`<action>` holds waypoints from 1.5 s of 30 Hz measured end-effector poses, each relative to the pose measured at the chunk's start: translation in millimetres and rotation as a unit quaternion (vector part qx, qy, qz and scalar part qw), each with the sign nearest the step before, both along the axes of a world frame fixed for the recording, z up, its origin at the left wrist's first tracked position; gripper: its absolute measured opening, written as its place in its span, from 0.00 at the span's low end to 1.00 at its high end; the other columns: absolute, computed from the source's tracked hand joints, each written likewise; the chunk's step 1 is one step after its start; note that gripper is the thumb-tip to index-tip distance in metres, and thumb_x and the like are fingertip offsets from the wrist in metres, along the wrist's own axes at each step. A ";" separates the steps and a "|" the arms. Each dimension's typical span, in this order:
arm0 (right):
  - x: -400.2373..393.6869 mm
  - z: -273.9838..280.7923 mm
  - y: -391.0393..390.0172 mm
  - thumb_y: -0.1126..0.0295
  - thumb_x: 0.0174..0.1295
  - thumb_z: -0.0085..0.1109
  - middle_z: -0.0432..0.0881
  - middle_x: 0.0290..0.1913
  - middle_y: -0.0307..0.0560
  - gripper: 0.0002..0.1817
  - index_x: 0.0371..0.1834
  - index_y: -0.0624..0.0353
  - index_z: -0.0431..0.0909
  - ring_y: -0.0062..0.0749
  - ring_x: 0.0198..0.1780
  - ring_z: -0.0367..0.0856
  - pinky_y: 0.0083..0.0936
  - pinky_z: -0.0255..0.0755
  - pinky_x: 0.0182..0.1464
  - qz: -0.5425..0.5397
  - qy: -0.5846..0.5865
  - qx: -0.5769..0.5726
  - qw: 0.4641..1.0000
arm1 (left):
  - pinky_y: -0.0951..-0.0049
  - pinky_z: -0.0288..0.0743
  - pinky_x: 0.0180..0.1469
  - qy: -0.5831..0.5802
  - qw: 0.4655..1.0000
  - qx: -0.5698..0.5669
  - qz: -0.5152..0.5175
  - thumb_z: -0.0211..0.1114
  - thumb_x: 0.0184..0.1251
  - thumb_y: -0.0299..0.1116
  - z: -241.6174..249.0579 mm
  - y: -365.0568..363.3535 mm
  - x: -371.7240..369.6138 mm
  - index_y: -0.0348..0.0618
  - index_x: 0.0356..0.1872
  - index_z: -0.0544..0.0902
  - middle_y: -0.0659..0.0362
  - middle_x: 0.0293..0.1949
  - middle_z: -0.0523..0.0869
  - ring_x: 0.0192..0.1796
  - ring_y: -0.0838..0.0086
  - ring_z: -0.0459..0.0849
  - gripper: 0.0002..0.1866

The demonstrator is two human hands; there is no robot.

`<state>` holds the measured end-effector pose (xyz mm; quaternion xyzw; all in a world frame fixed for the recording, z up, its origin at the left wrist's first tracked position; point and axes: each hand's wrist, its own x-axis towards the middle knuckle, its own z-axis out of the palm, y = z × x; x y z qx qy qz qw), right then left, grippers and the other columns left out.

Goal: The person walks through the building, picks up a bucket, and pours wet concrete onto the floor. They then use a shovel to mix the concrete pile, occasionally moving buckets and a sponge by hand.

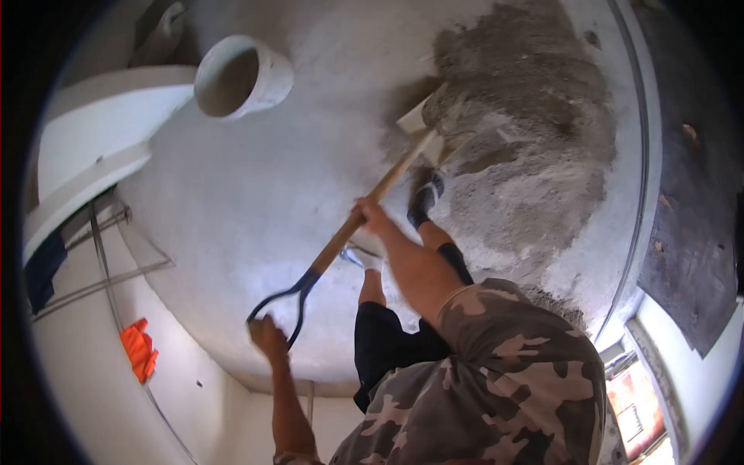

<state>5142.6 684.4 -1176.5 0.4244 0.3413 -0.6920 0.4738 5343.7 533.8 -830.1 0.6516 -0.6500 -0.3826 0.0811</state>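
A shovel with a wooden shaft (335,244) and a dark D-shaped handle slants across the floor in front of me. My left hand (267,337) is closed around the grip at the handle's end. Farther up, my right hand (372,215) wraps the shaft near its middle. The pale shovel blade (434,147) lies at the left edge of a heap of grey-brown sand-like mix (527,186); part of the blade is hard to make out. My two feet stand close to the shaft, one beside the heap.
A white bucket (273,80) with grey-brown contents stands at upper left, near a curved white ledge (101,124). Orange cloth (138,350) hangs by the left wall. A dark sheet (690,194) is at right, beyond a dark line along the edge. Bright opening (639,403) at lower right.
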 end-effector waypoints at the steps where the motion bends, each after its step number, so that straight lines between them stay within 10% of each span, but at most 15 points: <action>1: -67.2 1.9 39.8 0.66 0.61 0.59 0.81 0.31 0.50 0.09 0.37 0.59 0.75 0.39 0.33 0.80 0.33 0.77 0.35 0.019 -0.056 -0.040 0.997 | 0.78 0.60 0.13 0.027 0.996 -0.034 -0.081 0.62 0.64 0.29 -35.7 9.0 -33.5 0.45 0.26 0.65 0.65 0.19 0.66 0.14 0.81 0.63 0.13; 4: -156.1 22.3 75.4 0.71 0.60 0.60 0.77 0.31 0.50 0.07 0.35 0.61 0.72 0.39 0.31 0.78 0.39 0.78 0.36 -0.071 -0.065 0.055 0.994 | 0.78 0.62 0.14 0.068 0.994 0.087 0.019 0.64 0.59 0.28 -21.6 54.9 -153.0 0.41 0.38 0.69 0.63 0.20 0.70 0.13 0.81 0.69 0.12; 15: -176.1 170.9 103.8 0.73 0.56 0.59 0.70 0.21 0.46 0.06 0.28 0.57 0.71 0.38 0.26 0.74 0.42 0.76 0.35 -0.222 -0.013 0.004 0.975 | 0.77 0.64 0.25 0.086 0.994 0.048 -0.036 0.67 0.62 0.32 -8.5 31.5 -89.9 0.45 0.32 0.71 0.64 0.21 0.73 0.23 0.81 0.70 0.11; 22: -208.5 220.9 233.2 0.64 0.64 0.56 0.66 0.20 0.33 0.11 0.24 0.50 0.69 0.23 0.19 0.65 0.26 0.68 0.27 -0.355 0.184 -0.180 0.899 | 0.63 0.72 0.49 0.244 0.811 -0.175 -0.502 0.76 0.48 0.24 26.5 125.6 -130.4 0.42 0.35 0.73 0.52 0.39 0.77 0.44 0.57 0.77 0.18; 29: -147.3 335.7 209.2 0.59 0.66 0.59 0.66 0.21 0.32 0.13 0.30 0.52 0.70 0.22 0.22 0.66 0.26 0.69 0.28 -0.338 0.309 -0.105 0.883 | 0.65 0.73 0.46 0.280 0.800 -0.060 -0.527 0.73 0.57 0.33 42.9 100.4 -36.9 0.42 0.37 0.73 0.56 0.36 0.78 0.43 0.63 0.78 0.16; 34: -48.7 279.1 142.2 0.63 0.63 0.60 0.69 0.21 0.41 0.10 0.32 0.54 0.70 0.32 0.22 0.72 0.33 0.74 0.27 -0.288 0.254 -0.062 0.921 | 0.76 0.72 0.31 0.220 0.934 0.244 -0.142 0.70 0.61 0.29 70.5 61.5 87.6 0.42 0.31 0.74 0.61 0.28 0.78 0.29 0.79 0.77 0.10; 40: 167.1 159.5 24.7 0.67 0.57 0.62 0.70 0.17 0.44 0.10 0.23 0.55 0.71 0.39 0.21 0.73 0.39 0.74 0.26 -0.109 0.004 0.048 0.993 | 0.79 0.58 0.11 0.163 0.974 0.134 0.082 0.64 0.58 0.25 98.2 23.5 249.6 0.48 0.27 0.67 0.66 0.14 0.68 0.12 0.81 0.67 0.12; 45: 308.6 169.5 -6.2 0.69 0.57 0.62 0.74 0.21 0.49 0.09 0.25 0.58 0.73 0.43 0.23 0.76 0.42 0.77 0.31 -0.052 -0.159 0.031 0.985 | 0.78 0.59 0.11 0.003 0.986 0.027 0.166 0.66 0.55 0.26 136.7 40.1 345.7 0.45 0.33 0.66 0.64 0.16 0.69 0.12 0.80 0.68 0.14</action>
